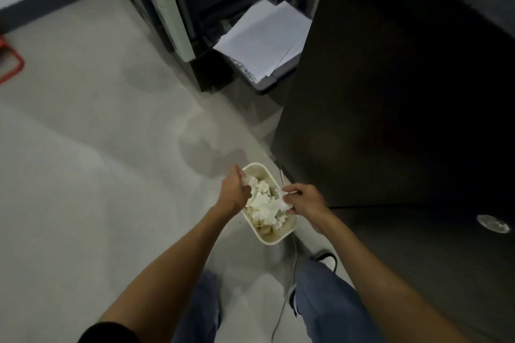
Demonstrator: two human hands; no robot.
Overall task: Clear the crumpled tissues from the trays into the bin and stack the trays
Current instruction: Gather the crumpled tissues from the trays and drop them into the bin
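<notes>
A cream rectangular bin (274,239) stands on the grey floor beside a dark table, filled with crumpled white tissues (264,205). My left hand (235,192) hovers over the bin's left rim with a tissue at its fingers. Over the right rim, my right hand (305,200) pinches a white tissue (284,195). No trays are in view.
The dark table (404,108) fills the right side, with a round cable port (493,223). A black printer (195,8) with loose white sheets (264,39) stands at the back. A cable (287,295) trails on the floor between my legs. A red frame (11,64) lies at far left.
</notes>
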